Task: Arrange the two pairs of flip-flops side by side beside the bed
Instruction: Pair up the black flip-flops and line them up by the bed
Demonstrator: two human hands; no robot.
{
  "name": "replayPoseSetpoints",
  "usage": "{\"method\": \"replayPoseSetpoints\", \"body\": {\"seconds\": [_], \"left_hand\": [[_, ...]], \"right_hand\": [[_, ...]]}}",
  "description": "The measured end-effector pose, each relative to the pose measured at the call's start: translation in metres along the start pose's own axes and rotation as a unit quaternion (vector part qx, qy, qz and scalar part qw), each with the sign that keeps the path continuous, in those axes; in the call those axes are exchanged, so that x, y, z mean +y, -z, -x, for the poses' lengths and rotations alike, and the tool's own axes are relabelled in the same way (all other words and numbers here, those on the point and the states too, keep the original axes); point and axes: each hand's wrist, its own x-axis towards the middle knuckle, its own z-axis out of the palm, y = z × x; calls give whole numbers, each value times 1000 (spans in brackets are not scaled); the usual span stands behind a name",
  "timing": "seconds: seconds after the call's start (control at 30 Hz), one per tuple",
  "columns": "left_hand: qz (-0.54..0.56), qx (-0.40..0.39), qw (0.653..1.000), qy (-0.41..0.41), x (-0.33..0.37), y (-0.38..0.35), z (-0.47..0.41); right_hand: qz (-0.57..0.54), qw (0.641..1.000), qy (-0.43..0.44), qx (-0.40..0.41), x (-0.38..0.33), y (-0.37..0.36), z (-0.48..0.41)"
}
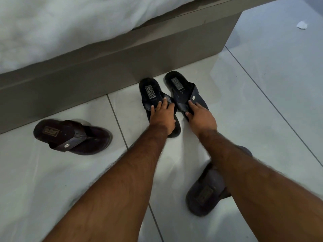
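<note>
Two dark navy flip-flops stand side by side with their heels against the bed base. My left hand (163, 117) lies on the straps and front of the left navy flip-flop (150, 92). My right hand (201, 117) grips the front of the right navy flip-flop (180, 86). A dark brown flip-flop (73, 137) lies alone on the floor to the left, turned sideways. Another flip-flop (204, 193), greyish in this light, lies at the lower right, partly hidden under my right forearm.
The grey bed base (104, 67) runs diagonally across the top, with white bedding (61, 23) hanging over it. The floor is glossy pale tile (262, 110). A crumpled white scrap (302, 25) lies on the floor at the far right.
</note>
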Motion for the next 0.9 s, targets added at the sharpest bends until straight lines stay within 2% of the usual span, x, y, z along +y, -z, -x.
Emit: {"method": "replayPoseSetpoints", "body": {"seconds": [0.27,0.43,0.9], "left_hand": [[-10,4,1000,-6,0,-2,-1],[-22,-5,1000,-2,3,1,2],[-32,-12,999,-8,7,-18,36]], "right_hand": [[26,1000,8,-6,-5,2,-12],[20,999,7,-47,-3,8,-12],[14,997,14,-77,12,11,29]]}}
